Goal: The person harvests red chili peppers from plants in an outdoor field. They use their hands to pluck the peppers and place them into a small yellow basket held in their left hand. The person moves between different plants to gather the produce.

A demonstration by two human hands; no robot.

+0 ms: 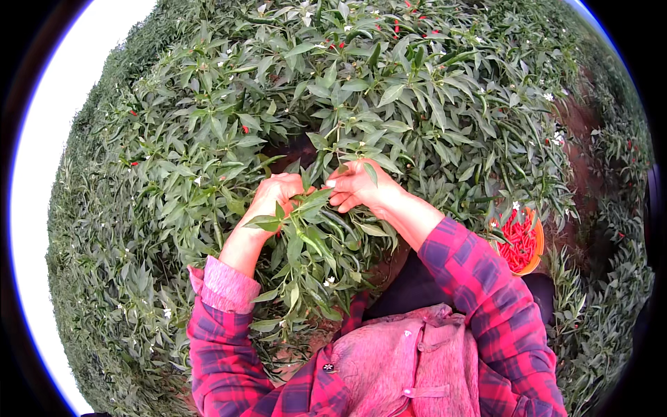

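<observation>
My left hand [279, 192] is among the leaves of a chili pepper plant, its fingers curled on a leafy branch [307, 208]. Leaves cover part of its fingers and wrist. Close by on the right, my right hand [365, 186] has its thumb and fingers bent inward towards the left fingertips. Whether anything is pinched in it is hidden. Below the hands hang green chili peppers [310, 240] and a small white flower [329, 281].
An orange container [538, 245] filled with red chilies [517, 240] stands at my right, beyond my forearm. Dense pepper plants [156, 208] surround me, with scattered red chilies [245, 129] among the leaves. Bare reddish soil [581, 156] runs along the right side.
</observation>
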